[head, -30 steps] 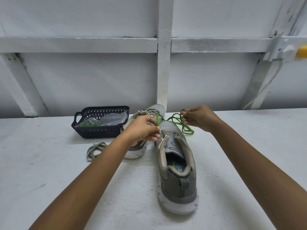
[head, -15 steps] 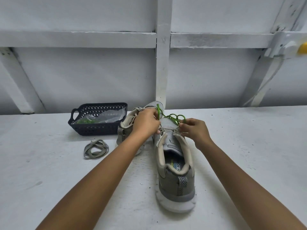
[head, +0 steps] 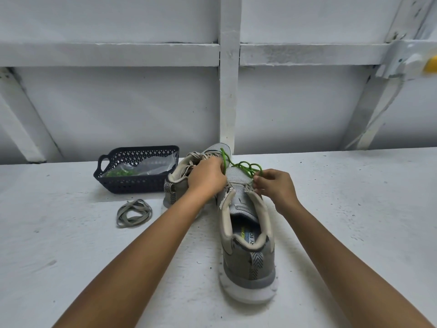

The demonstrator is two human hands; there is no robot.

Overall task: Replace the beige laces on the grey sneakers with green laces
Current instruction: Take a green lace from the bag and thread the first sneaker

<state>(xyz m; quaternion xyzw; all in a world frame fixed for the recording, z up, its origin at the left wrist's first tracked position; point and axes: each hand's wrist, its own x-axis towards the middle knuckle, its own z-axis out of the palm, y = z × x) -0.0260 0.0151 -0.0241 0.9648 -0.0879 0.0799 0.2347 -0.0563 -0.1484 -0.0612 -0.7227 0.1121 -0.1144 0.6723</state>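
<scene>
My left hand (head: pixel 208 177) is curled over the left eyelet row, pinching 1 strand of the green lace (head: pixel 246 168) that stands up from my fingers. My right hand (head: pixel 275 188) pinches narrowly at the right eyelet row, fingertips (head: pixel 256 183) on the lace where it meets the shoe.

A second ago my right hand was out to the right and farther off, drawing the lace out. Now it has come back in to the eyelets, and the slack lies in loose loops over the toe. I judge that pull finished and the next eyelet due; lacing has only begun at the toe end.

The near sneaker (head: pixel 246 233) sits upright on the white table (head: pixel 71 256), long axis running near to far, heel toward me, toe toward the wall. The 2nd sneaker (head: pixel 177 185) lies just left of it, partly behind my left hand, beige lacing showing at its top. The removed beige lace (head: pixel 133 213) lies coiled farther left, near the dark basket (head: pixel 137 183), which holds a clear bag (head: pixel 146 165) with something green in it.
</scene>
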